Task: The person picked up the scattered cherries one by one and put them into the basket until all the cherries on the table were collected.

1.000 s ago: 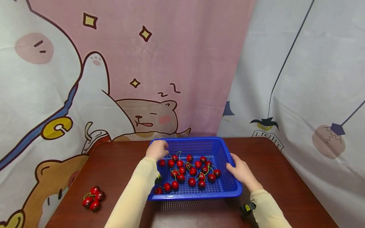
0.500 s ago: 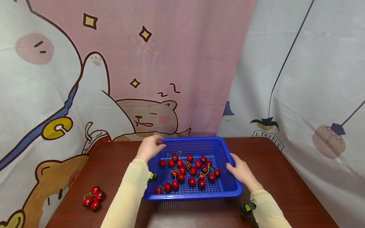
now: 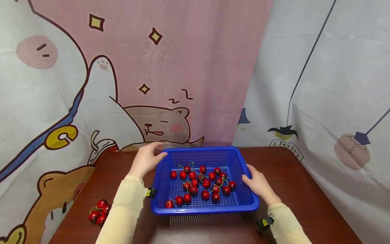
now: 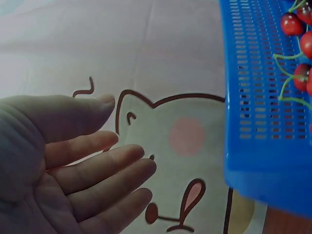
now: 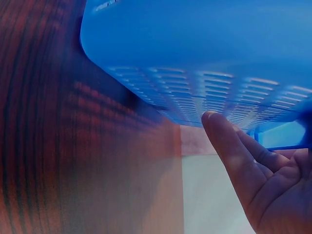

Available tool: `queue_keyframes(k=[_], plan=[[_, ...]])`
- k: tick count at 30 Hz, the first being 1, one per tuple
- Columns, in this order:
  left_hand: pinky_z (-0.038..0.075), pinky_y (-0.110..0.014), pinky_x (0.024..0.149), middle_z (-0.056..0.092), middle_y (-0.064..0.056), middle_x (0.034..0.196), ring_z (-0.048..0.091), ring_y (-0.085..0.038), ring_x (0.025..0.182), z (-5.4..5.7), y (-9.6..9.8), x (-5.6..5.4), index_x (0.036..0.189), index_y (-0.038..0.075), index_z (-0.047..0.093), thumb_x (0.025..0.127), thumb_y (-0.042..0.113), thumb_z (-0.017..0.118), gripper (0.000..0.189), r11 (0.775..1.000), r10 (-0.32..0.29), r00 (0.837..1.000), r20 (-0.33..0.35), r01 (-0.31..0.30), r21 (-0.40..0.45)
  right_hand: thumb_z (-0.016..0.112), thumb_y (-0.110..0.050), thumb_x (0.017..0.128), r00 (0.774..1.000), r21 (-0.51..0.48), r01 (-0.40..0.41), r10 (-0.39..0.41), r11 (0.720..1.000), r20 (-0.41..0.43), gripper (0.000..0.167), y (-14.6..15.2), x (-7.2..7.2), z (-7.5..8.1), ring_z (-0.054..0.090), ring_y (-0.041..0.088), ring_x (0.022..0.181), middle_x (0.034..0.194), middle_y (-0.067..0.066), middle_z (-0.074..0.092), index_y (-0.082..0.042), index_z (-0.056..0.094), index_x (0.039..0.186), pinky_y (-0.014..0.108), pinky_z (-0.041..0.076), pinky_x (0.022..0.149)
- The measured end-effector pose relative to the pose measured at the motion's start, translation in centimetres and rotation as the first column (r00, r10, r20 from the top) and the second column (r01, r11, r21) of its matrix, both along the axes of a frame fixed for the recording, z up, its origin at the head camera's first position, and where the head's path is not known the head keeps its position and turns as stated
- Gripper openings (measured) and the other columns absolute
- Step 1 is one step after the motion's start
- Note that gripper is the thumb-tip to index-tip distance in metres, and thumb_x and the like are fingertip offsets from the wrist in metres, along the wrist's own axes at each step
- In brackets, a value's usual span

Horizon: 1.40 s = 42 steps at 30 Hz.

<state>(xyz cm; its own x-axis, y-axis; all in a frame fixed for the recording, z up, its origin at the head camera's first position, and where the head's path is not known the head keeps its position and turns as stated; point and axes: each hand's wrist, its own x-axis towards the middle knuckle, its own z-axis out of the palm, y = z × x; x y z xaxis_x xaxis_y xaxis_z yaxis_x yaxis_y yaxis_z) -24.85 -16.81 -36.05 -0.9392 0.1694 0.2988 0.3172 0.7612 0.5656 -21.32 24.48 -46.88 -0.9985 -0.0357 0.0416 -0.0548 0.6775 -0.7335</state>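
Note:
A blue plastic basket (image 3: 207, 211) stands on the table with several red cherries (image 3: 206, 183) with green stems spread over its floor. At the basket's right rim, my right hand (image 3: 257, 181) grips the side, thumb over the edge. In the right wrist view its fingers (image 5: 226, 146) lie by the slotted outer wall. My left hand (image 3: 147, 159) is just off the basket's back left corner. The left wrist view shows its palm bare and its fingers (image 4: 105, 170) relaxed and spread a little, apart from the basket wall (image 4: 234, 161).
A small bunch of cherries (image 3: 99, 213) lies on the brown table (image 3: 122, 176) at the left, partly behind my left sleeve (image 3: 122, 206). A printed curtain (image 3: 198, 74) hangs right behind the table's back edge. Each wrist carries a small black camera (image 3: 151, 192).
My left hand has moved left, from over the basket's left part to outside its rim. The right hand, the basket and the cherries inside have stayed put.

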Motion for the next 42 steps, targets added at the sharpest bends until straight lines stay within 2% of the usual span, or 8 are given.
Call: queue_keyframes(k=[7, 14, 26, 35, 42], plan=[[0.049, -0.054, 0.089, 0.065, -0.022, 0.12, 0.065, -0.038, 0.106, -0.1, -2.6, 1.0, 0.132, -0.001, 0.058, 0.089, 0.02, 0.073, 0.05, 0.999, 0.031, 0.999, -0.02, -0.032, -0.011, 0.056, -0.014, 0.097, 1.0, 0.021, 0.0, 0.0, 1.0, -0.017, 0.057, 0.1, 0.0, 0.0, 0.066, 0.042, 0.101, 0.128, 0.034, 0.055, 0.009, 0.035, 0.144, 0.052, 0.055, 0.079], [0.047, -0.058, 0.092, 0.059, -0.027, 0.128, 0.06, -0.043, 0.113, -0.8, -5.6, 1.8, 0.139, -0.004, 0.049, 0.091, 0.022, 0.07, 0.058, 0.997, 0.073, 0.997, 0.017, -0.073, -0.018, 0.056, -0.014, 0.094, 0.998, 0.058, -0.003, 0.007, 0.998, -0.066, 0.056, 0.3, -0.3, -0.3, 0.065, 0.041, 0.101, 0.126, 0.033, 0.057, 0.01, 0.038, 0.142, 0.053, 0.053, 0.084], [0.042, -0.062, 0.095, 0.053, -0.032, 0.133, 0.053, -0.048, 0.118, -3.0, -10.0, 3.7, 0.143, -0.007, 0.042, 0.092, 0.029, 0.069, 0.068, 0.992, 0.1, 0.993, 0.065, -0.095, -0.079, 0.056, -0.013, 0.096, 0.999, 0.035, -0.002, 0.004, 0.999, -0.041, 0.056, 0.3, -0.3, -0.2, 0.066, 0.041, 0.101, 0.128, 0.034, 0.056, 0.009, 0.037, 0.143, 0.052, 0.054, 0.081], [0.041, -0.064, 0.093, 0.049, -0.035, 0.135, 0.049, -0.051, 0.12, -4.5, -13.2, 5.1, 0.143, -0.009, 0.039, 0.091, 0.042, 0.068, 0.078, 0.987, 0.124, 0.982, 0.143, -0.107, -0.12, 0.057, -0.014, 0.096, 0.999, 0.033, 0.001, 0.0, 0.999, -0.035, 0.056, 0.2, -0.3, -0.2, 0.066, 0.04, 0.1, 0.128, 0.033, 0.056, 0.008, 0.037, 0.143, 0.052, 0.054, 0.081], [0.041, -0.066, 0.091, 0.045, -0.039, 0.135, 0.047, -0.054, 0.12, -5.8, -16.2, 5.4, 0.141, -0.013, 0.038, 0.09, 0.052, 0.065, 0.086, 0.976, 0.158, 0.961, 0.229, -0.117, -0.184, 0.057, -0.014, 0.096, 1.0, 0.02, 0.001, 0.0, 1.0, -0.029, 0.057, 0.3, -0.2, -0.2, 0.066, 0.04, 0.099, 0.128, 0.034, 0.055, 0.009, 0.036, 0.144, 0.051, 0.055, 0.079]])
